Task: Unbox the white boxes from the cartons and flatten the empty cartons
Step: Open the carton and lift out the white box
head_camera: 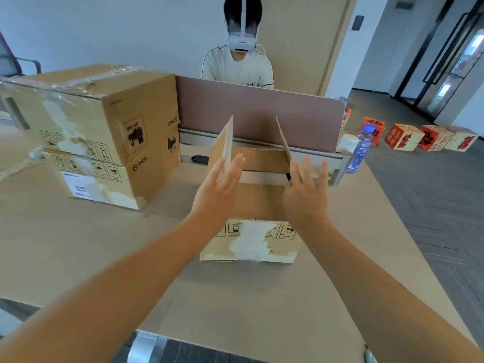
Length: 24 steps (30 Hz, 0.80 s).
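Carton [251, 239] mid-desk [78, 258], flaps upright: left hand [217, 189] and right hand [305, 195], fingers spread, press them apart. Uneven pushing could likely tear a flap or skid the carton.

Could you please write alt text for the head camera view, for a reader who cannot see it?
Two open hands, left hand and right hand, spread the upright flaps of an open carton on a table. Two stacked sealed cartons stand at left; a water bottle stands at right.
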Motion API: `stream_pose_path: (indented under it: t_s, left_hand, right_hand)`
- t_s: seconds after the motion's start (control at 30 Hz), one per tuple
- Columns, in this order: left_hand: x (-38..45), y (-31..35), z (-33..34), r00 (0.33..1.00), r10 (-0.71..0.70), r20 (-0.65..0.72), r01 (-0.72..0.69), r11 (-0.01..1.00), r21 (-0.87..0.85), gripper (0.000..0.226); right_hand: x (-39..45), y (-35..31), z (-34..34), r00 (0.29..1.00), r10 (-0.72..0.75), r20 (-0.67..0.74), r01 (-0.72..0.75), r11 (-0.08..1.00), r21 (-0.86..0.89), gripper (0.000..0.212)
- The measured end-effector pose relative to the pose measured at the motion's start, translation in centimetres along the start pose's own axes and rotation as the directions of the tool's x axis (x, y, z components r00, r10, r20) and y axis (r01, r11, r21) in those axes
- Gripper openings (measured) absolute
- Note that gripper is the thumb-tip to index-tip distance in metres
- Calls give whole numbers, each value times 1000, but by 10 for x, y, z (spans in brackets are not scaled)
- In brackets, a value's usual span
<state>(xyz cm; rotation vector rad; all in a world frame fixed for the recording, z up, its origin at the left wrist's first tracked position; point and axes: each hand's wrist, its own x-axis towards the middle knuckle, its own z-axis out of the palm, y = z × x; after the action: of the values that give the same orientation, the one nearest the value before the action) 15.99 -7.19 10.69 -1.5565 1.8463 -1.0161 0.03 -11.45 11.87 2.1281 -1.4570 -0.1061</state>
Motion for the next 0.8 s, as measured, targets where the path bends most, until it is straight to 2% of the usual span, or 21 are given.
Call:
stream_pose_path:
  t_s: [0.03,0.13,0.23,0.3,0.37,0.5,0.6,0.73,0.8]
  left_hand:
    - [-1,3,-6,998,-37,57,35,999,38,47]
    - [4,10,-5,968,-75,240,66,997,45,46]
    - [9,10,1,926,-139,352,144,989,11,65]
    - [11,10,5,907,-190,376,252,960,-124,78]
    - [14,12,13,881,-227,416,370,877,-306,85]
    - [23,26,37,848,-190,495,454,742,-494,88]
    - [30,31,53,840,-136,526,504,557,-660,91]
    - [33,37,76,883,-89,460,465,288,-837,91]
    - [36,32,89,906,-90,414,424,210,-881,94]
  right_hand:
    - [-1,0,-1,992,18,128,-9,998,-69,18]
    - [7,-1,18,976,70,207,-54,995,-80,35]
    - [7,0,28,948,159,275,-108,975,-194,53]
    - [7,-2,33,913,220,345,-181,973,-142,64]
    - [7,-4,40,882,242,404,-252,967,-31,68]
    - [13,-13,56,819,252,515,-399,896,197,82]
    - [21,-19,67,779,254,573,-486,822,297,88]
    - [39,-22,77,756,273,594,-586,688,429,102]
    - [47,-26,74,742,275,611,-613,646,454,107]
